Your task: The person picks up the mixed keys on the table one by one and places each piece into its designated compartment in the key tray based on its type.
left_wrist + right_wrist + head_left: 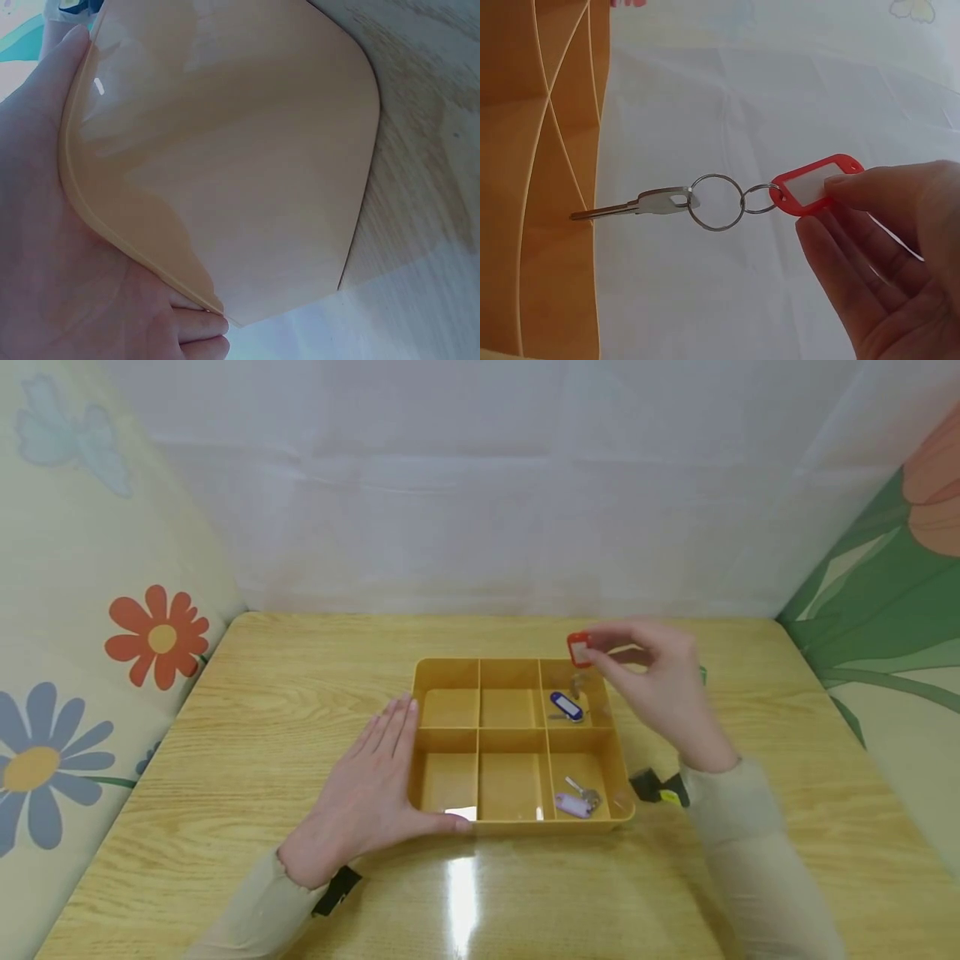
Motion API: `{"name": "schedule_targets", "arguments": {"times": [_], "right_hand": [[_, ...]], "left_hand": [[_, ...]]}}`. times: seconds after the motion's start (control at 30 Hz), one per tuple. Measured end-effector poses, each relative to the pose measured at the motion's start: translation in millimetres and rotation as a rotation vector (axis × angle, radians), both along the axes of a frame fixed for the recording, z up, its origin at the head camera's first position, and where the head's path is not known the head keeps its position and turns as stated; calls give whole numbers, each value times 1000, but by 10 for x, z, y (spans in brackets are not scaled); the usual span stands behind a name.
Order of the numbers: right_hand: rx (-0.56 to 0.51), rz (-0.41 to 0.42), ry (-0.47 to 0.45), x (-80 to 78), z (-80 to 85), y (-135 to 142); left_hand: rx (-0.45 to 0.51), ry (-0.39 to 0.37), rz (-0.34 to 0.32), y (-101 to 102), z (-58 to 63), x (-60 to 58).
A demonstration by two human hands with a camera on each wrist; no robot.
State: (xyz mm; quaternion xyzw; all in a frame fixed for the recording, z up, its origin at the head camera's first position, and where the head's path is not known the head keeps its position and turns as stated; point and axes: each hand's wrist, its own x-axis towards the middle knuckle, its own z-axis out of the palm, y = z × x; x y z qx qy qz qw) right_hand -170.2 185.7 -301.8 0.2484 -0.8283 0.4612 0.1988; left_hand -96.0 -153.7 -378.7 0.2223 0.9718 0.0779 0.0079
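A yellow tray (517, 828) divided into compartments sits on the table. My left hand (367, 785) rests against its left side, fingers straight along the wall and thumb at the front rim. Over the back right compartment, my right hand (648, 672) pinches a red key tag (580, 649) between thumb and fingers. From the tag's rings (716, 202) hangs a metal key (656, 202), overlapping that compartment in the head view. A blue key tag (566, 706) with a key lies in the back right compartment. The front right one contains a lilac key tag (573, 806) with keys (591, 796).
Partly hidden behind my right wrist is a small green object (703, 675). The wooden table (300, 677) meets a white cloth backdrop (450, 527), with flower-printed panels (67, 610) on both sides.
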Motion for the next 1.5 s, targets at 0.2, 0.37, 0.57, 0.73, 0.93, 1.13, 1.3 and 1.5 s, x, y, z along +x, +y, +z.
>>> {"name": "schedule_targets", "arguments": {"times": [0.2,0.37,0.57,0.73,0.93,1.13,1.3,1.5], "right_hand": [[10,-3,-1,-27,-1,-56],[25,5,-12,-63,4,-112],[-24,44,-5,-96,-38,-194],[-21,45,-26,-112,-56,-238],[-28,54,-65,-134,-59,-279],[-33,65,-79,-161,-89,-308],[-30,71,-91,-167,-99,-338],[-41,87,-83,-166,-78,-367]], "left_hand": [[-1,-2,0,-1,0,2],[4,-6,5,2,-2,-1],[1,-9,4,3,-6,-3],[0,-10,2,2,-2,-6],[3,-3,1,1,-4,-8],[5,1,-1,2,-5,-10],[8,2,-1,2,-6,-10],[8,2,1,4,-5,-11]]}}
